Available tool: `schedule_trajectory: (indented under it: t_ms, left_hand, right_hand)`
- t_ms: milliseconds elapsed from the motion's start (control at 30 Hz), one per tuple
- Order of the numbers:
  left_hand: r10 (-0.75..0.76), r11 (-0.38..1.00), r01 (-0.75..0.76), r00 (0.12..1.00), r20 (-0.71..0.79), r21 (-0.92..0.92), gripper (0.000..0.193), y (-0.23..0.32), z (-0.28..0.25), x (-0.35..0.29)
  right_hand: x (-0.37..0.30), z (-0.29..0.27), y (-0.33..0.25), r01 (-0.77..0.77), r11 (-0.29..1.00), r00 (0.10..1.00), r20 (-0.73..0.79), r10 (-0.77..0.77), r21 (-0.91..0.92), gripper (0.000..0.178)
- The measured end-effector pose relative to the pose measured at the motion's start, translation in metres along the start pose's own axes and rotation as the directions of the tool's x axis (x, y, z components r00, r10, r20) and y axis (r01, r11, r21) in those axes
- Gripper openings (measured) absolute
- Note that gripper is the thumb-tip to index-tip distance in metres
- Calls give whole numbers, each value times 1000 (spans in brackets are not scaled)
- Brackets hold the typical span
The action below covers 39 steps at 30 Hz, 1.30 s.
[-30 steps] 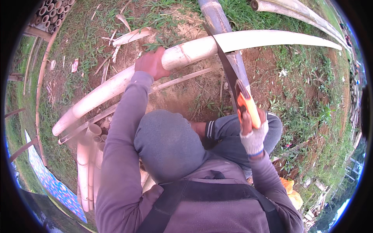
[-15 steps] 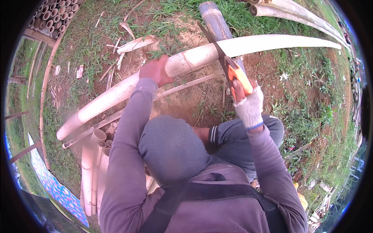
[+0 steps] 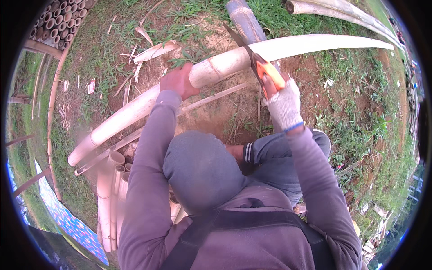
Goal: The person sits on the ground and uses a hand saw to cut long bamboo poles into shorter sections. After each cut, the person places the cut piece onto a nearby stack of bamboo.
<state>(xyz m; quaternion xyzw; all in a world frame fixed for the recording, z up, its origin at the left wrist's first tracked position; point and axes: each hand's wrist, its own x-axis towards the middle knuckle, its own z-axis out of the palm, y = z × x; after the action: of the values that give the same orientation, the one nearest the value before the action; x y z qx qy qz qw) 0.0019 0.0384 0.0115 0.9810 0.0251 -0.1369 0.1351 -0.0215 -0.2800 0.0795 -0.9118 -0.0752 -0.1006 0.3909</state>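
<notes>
A long pale bamboo pole [image 3: 225, 64] slants from the lower left up to the far right. My bare left hand [image 3: 179, 81] is wrapped over its top, left of a joint ring. In my right hand [image 3: 282, 98], which wears a white knit glove, is the orange handle of a hand saw [image 3: 268, 73]. The saw's dark blade lies across the pole, its tip pointing away from me. Beneath the pole near the saw runs a thick grey bamboo piece [image 3: 245, 21], on which the pole seems to rest.
Cut bamboo lengths [image 3: 105, 198] stand at my lower left. A thin bamboo strip [image 3: 216, 97] lies below the pole. More long poles [image 3: 324, 13] lie at the far right, and stacked bamboo ends [image 3: 58, 22] show at the far left. Dry husks [image 3: 155, 51] litter the ground.
My right hand and the saw have moved up and slightly left, pushing the blade farther across the pole. My left hand keeps its grip in the same place on the pole.
</notes>
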Motion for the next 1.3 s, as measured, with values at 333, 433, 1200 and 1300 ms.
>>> schedule_trajectory:
  t_ms: [333, 433, 1200, 1300]
  left_hand:
    - [1, 999, 0, 1000, 15, -38, 91, -4, 19, 8]
    - [9, 999, -8, 999, -32, 35, 91, 7, 8, 6]
    - [-8, 1000, 7, 999, -54, -6, 85, -12, 19, -3]
    - [16, 1000, -17, 998, -58, -10, 84, -7, 17, 2]
  right_hand:
    - [-59, -34, 45, 455, 781, 890, 180, -420, -428, 18]
    - [26, 27, 21, -103, 990, 994, 42, 99, 95, 33]
    - [-111, -81, 17, 429, 868, 903, 112, -414, -251, 22]
    - [-164, -117, 13, 179, 974, 974, 164, -155, -141, 40]
